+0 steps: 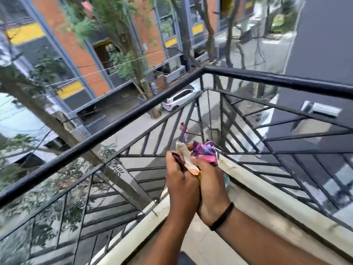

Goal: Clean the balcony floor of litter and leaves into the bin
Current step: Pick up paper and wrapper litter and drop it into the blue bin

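Your left hand (178,175) and right hand (209,185) are pressed together at 6 o'clock, both clenched around a wad of crumpled wrappers (198,154). The purple and pink litter sticks up at 12 o'clock from your fingers, near the black railing (122,119) corner.

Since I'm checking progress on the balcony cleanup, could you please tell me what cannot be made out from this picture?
- Bin: none shows in the head view; a bluish rim behind the right hand is mostly hidden.
- Balcony floor: largely covered by both arms and cut off by the bottom edge.
- Wrappers: crumpled between the left hand and right hand; print blurred, count unclear.
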The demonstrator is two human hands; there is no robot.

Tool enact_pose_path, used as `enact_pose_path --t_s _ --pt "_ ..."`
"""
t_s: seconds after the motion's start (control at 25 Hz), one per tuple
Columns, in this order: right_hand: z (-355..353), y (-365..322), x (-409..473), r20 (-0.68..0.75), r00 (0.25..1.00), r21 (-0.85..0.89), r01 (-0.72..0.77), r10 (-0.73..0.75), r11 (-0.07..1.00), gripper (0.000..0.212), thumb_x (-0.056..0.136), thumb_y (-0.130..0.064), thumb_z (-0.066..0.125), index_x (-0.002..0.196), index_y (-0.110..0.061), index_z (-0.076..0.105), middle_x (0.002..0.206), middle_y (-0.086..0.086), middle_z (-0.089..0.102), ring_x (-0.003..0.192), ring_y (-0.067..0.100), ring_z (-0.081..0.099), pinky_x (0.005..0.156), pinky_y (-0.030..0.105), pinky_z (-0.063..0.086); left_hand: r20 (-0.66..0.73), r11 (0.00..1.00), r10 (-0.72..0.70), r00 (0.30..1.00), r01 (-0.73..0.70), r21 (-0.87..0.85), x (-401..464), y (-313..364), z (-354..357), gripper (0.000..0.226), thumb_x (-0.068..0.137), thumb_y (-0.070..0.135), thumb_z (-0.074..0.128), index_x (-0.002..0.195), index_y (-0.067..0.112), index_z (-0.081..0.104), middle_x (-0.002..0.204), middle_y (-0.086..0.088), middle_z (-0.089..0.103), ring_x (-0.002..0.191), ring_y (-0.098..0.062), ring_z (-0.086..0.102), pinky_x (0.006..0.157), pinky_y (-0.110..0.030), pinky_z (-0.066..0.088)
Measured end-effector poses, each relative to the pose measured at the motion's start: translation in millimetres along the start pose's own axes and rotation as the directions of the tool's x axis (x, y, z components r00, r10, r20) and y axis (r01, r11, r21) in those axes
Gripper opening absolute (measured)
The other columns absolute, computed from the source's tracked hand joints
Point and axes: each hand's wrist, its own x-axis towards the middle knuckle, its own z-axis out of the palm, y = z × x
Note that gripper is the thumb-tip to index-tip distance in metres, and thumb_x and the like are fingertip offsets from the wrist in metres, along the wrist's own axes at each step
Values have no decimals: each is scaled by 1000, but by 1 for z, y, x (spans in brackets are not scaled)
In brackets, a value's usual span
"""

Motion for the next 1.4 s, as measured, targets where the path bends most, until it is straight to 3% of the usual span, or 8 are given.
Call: enact_pose_path --t_s 0.2,0.36,0.44,0.68,0.88,1.12,1.28,1.4 --pt "-20 -40 61 -156 981 38 119 -112 992 21 96 -8 58 112 -5 73 105 14 75 101 30 72 94 41 55 266 990 96 959 -119 71 51 -16 69 30 89 -14 54 92 13 45 78 26 58 66 5 51 61 -13 39" --pt "-27 -83 112 -271 950 118 195 -158 974 21 95 -5 57 107 0 73 101 16 76 86 24 74 77 31 59 550 992 113 827 -65 -107 103 -18 121 26 93 -9 44 100 15 45 85 16 60 80 -15 55 70 -26 50" --pt "-30 -106 133 -329 931 198 233 -159 952 21 94 -4 56 105 1 73 99 17 75 76 22 73 66 26 58 663 979 111 740 33 -201 127 -18 149 24 84 -4 43 100 13 46 83 18 60 81 -12 54 71 -24 51" --pt "-71 -145 152 -581 777 288 476 -243 831 21 92 -8 57 85 -13 76 89 11 74 77 24 70 68 29 54 731 972 149 666 36 -231 124 -19 242 15 76 12 47 89 18 49 78 7 60 71 -11 53 71 -39 47" --pt "-152 -176 120 -759 583 273 691 -292 670 25 95 -10 51 103 -12 75 96 10 73 82 23 71 73 30 55 933 948 174 316 202 -246 52 2 308 16 76 13 47 91 17 50 76 12 60 72 -16 54 71 -44 48" --pt "-265 -232 46 -904 294 123 875 -311 468 20 95 -14 53 100 -13 72 92 7 73 83 20 70 77 31 52 961 939 275 -36 225 -261 -70 41 401 13 76 9 46 86 16 48 71 12 57 68 -11 51 68 -34 46" --pt "-342 -252 -1 -939 293 209 900 -178 383 23 94 -12 55 85 -12 76 93 10 75 83 21 71 80 31 52 969 959 186 -163 245 -142 -155 43 454 14 76 10 49 80 23 50 72 4 55 69 -15 50 66 -36 47" --pt "-407 -241 -16 -953 300 271 911 -49 310 24 95 -12 55 82 -11 76 94 12 74 82 23 71 79 32 53 967 979 121 -223 186 -80 -211 21 483 12 84 0 50 82 11 46 68 6 51 65 -11 45 61 -29 44"
